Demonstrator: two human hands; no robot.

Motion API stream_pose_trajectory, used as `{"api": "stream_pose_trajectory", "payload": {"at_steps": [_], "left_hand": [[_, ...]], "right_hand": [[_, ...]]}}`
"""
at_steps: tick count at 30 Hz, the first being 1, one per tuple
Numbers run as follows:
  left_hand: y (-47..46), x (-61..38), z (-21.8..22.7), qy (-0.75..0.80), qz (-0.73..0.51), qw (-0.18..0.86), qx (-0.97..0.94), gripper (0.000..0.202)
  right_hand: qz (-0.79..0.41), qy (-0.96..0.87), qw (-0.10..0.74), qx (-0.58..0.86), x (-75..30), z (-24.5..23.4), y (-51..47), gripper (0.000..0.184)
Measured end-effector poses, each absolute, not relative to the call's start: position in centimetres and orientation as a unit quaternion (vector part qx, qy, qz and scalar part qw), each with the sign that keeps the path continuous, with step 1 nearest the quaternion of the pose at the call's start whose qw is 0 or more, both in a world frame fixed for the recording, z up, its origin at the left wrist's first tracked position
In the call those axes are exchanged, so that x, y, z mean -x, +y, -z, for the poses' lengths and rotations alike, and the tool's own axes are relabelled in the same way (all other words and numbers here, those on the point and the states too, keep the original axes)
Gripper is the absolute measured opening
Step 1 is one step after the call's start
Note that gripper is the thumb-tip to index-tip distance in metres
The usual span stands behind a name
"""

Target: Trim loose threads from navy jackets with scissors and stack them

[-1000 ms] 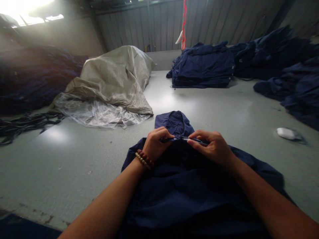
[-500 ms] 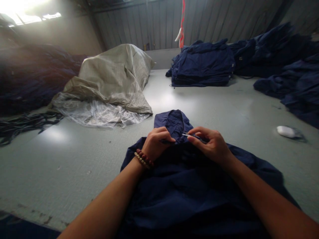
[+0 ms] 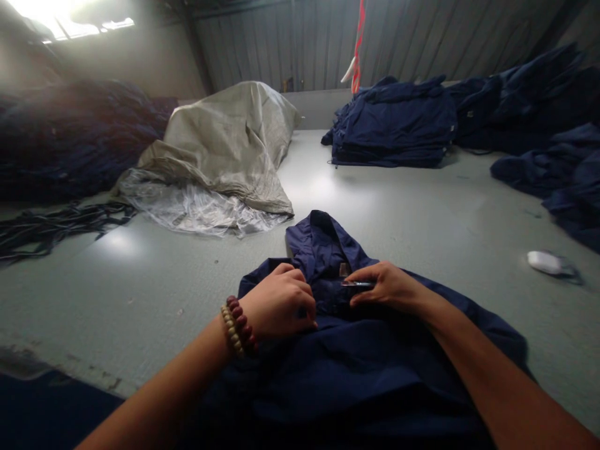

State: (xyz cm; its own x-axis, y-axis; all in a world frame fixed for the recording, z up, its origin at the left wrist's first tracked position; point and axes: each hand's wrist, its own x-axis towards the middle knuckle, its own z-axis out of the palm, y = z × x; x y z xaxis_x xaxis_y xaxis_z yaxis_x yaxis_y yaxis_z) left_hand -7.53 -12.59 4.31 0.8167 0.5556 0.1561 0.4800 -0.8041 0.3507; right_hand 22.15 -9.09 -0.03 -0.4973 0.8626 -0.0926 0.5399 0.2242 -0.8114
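Observation:
A navy hooded garment (image 3: pixel 375 362) lies spread in front of me, its hood (image 3: pixel 309 244) pointing away. My left hand (image 3: pixel 281 300), with two bead bracelets at the wrist, has curled fingers closed on the cloth left of the neckline. In my right hand (image 3: pixel 387 286) is a pair of thread snips (image 3: pixel 359 284), their thin metal blades pointing left over the neck opening. A small label (image 3: pixel 344 269) shows at the neckline, just beyond the blades. My right fingers hide most of the snips' body.
Folded navy garments (image 3: pixel 394 128) are stacked at the back of the pale table (image 3: pixel 422 206), with loose navy piles (image 3: pixel 572 162) to the right. A grey-beige cover (image 3: pixel 225 137) lies back left, near dark straps (image 3: pixel 56 228). A white object (image 3: pixel 546 262) rests at right. A red cord (image 3: pixel 360 44) hangs down.
My left hand has moved left and nearer to me, away from the neckline. My right hand has come slightly lower with the snips. The label now shows, and the view has shifted slightly.

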Motion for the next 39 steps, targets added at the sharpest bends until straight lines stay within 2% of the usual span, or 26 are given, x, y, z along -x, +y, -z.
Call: {"api": "stream_pose_trajectory", "payload": {"at_steps": [4,8,11,14,18,21,24,26,29,34,39], "left_hand": [[-13.8,8.1,-3.2,0.346,-0.139,0.169,-0.912,0.012],[-13.4,7.2,-1.7,0.461,-0.122,0.149,-0.866,0.057],[-10.6,5.9,-0.6,0.513,-0.111,0.087,-0.847,0.068],[-5.9,4.2,-0.4,0.521,-0.129,0.024,-0.844,0.058],[-1.4,2.8,-2.4,0.473,-0.188,-0.055,-0.859,0.024],[-2.1,4.3,-4.3,0.338,-0.233,-0.072,-0.909,0.023],[-5.6,7.5,-5.2,0.203,-0.236,-0.054,-0.949,0.018],[-8.6,9.6,-5.2,0.179,-0.225,-0.048,-0.957,0.015],[-12.3,11.6,-4.8,0.182,-0.222,-0.055,-0.956,0.018],[-15.5,11.9,-4.1,0.215,-0.254,-0.062,-0.941,0.014],[-17.2,11.3,-3.8,0.289,-0.304,-0.039,-0.907,0.012]], "right_hand": [[-0.409,-0.772,0.200,0.444,-21.8,-0.4,-9.4,0.031],[-0.347,-0.786,0.217,0.464,-21.5,0.3,-9.4,0.034],[-0.215,-0.796,0.245,0.510,-21.3,1.7,-8.1,0.037],[-0.112,-0.778,0.273,0.554,-21.2,2.2,-5.2,0.035],[-0.034,-0.758,0.302,0.577,-21.6,-1.1,-1.8,0.037],[-0.010,-0.776,0.310,0.549,-22.1,-5.2,-3.2,0.038],[0.009,-0.849,0.291,0.441,-22.7,-7.5,-8.5,0.024],[0.029,-0.889,0.280,0.361,-22.8,-7.4,-13.0,0.017],[0.044,-0.902,0.287,0.320,-22.6,-5.5,-18.8,0.014],[0.041,-0.889,0.308,0.336,-21.7,-2.1,-23.3,0.019],[0.047,-0.869,0.322,0.372,-21.3,-1.7,-24.4,0.022]]}}
